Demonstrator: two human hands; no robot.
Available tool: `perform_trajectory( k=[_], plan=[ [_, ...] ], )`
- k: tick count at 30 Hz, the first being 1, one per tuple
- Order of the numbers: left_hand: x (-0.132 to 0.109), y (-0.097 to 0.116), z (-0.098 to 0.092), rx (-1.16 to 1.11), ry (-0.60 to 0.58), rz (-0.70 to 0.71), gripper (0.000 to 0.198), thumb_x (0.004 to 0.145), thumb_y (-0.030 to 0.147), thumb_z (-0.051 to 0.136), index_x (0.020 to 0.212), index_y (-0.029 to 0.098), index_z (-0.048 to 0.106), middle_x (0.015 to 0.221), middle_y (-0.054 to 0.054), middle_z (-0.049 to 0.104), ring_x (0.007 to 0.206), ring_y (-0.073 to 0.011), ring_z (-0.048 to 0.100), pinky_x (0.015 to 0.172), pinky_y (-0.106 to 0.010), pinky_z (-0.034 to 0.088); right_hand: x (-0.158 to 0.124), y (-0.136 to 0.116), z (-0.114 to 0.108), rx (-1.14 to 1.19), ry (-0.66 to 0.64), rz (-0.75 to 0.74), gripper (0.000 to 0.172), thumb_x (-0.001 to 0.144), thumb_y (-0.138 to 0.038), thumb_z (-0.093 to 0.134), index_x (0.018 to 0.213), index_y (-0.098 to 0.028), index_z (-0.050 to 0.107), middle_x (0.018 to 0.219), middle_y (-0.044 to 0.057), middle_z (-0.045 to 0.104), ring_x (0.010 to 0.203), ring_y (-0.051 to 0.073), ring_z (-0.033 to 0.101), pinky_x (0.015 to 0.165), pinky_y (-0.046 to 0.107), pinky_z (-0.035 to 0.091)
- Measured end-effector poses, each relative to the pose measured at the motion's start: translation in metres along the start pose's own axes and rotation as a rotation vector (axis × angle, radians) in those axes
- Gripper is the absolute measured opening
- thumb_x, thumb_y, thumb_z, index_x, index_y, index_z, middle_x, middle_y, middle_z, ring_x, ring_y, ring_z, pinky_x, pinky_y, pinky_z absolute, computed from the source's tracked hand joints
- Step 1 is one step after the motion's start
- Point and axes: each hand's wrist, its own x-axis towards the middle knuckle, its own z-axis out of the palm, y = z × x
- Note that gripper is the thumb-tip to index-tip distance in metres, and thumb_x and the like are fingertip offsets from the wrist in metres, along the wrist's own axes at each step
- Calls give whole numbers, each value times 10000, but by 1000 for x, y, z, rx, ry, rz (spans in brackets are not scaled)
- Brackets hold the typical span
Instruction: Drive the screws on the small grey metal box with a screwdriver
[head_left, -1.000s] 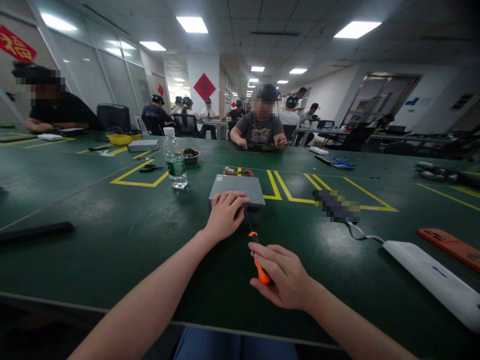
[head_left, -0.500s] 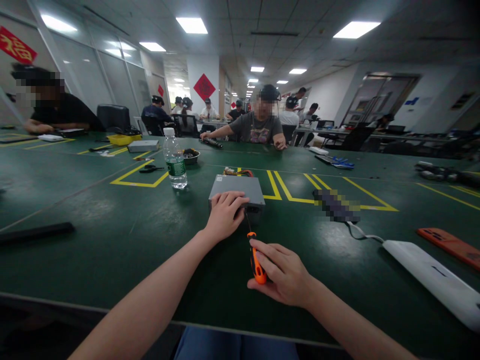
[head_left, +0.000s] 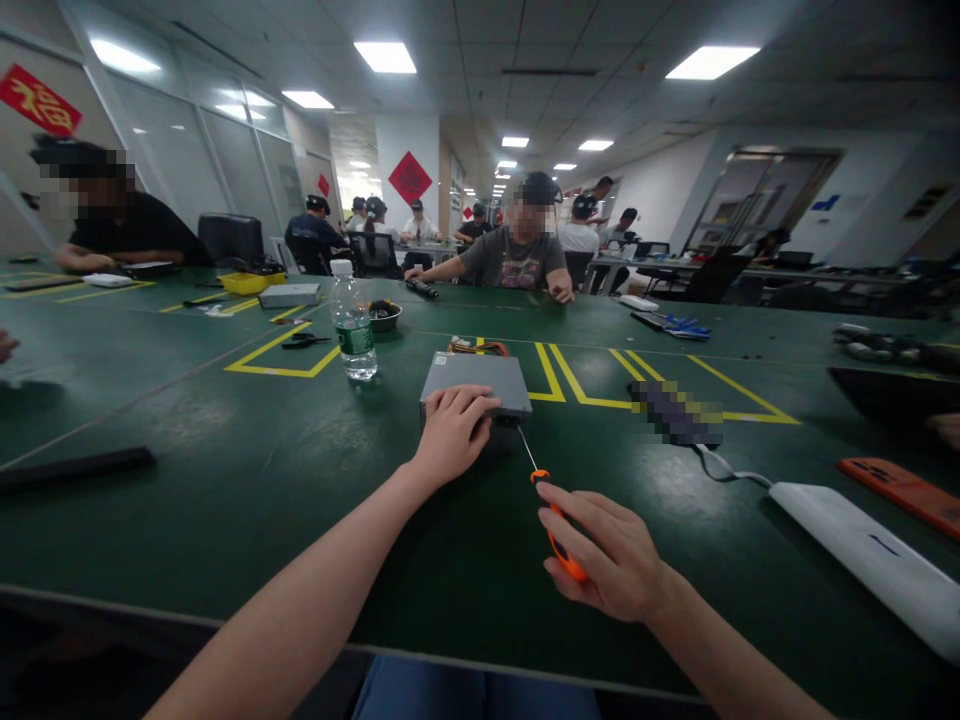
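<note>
A grey metal computer power supply (head_left: 491, 372) sits on the green table, with a bundle of coloured wires (head_left: 480, 348) at its far side. My left hand (head_left: 452, 430) grips its near left part, fingers laid over the top and thumb down by the front face. In my right hand (head_left: 611, 555) is a screwdriver (head_left: 561, 545) with an orange and black handle, pinched between thumb and fingers. Its thin shaft points up and left, the tip close to the lower right of the front face; whether it touches, I cannot tell.
Left of the power supply stands a water bottle (head_left: 352, 335), with a metal bowl (head_left: 385, 316) behind it. A white power strip (head_left: 862, 560) and an orange phone (head_left: 904, 492) lie at the right. A black bar (head_left: 75, 470) lies at left. A person (head_left: 517, 245) sits opposite.
My right hand has moved right with the screwdriver, whose tip has shifted from the middle of the front face towards its right. My left hand stays on the power supply.
</note>
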Motion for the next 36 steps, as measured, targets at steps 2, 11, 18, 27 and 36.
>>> perform_trajectory(
  k=[2,11,18,27,36],
  plan=[
    [0,0,1,-2,2,-1,263,859,208,476,1098,273,565,1214,-17,575,1125,-205,480,930,-394,309,-2,1,-2,-10,5,9,225,840,-214,479,1012,-91,558,992,186,643,885,209,637,662,304,561],
    [0,1,-1,-9,-6,-8,266,856,209,480,1098,278,566,1211,-21,577,1126,-215,479,938,-406,303,-5,3,0,3,11,37,217,829,-206,479,1007,-112,561,1006,168,639,888,210,637,657,310,566],
    [0,1,0,-7,-1,-3,261,856,204,479,1094,277,559,1217,-7,574,1134,-207,472,939,-398,295,-3,5,2,-34,-6,39,208,829,-190,484,1004,-94,545,1001,195,622,880,213,629,657,314,566],
    [0,1,-1,-3,-10,-6,259,861,207,478,1098,273,557,1218,-12,573,1133,-206,474,931,-393,302,-2,4,1,-38,-6,49,200,825,-183,487,992,-94,552,1000,188,620,869,209,627,660,306,562],
    [1,0,2,-15,2,-5,239,856,203,487,1070,274,565,1201,-1,584,1115,-194,485,924,-384,294,7,-3,-5,-96,-26,39,93,840,-145,517,919,-123,563,1028,201,596,779,172,616,631,283,538]
  ],
)
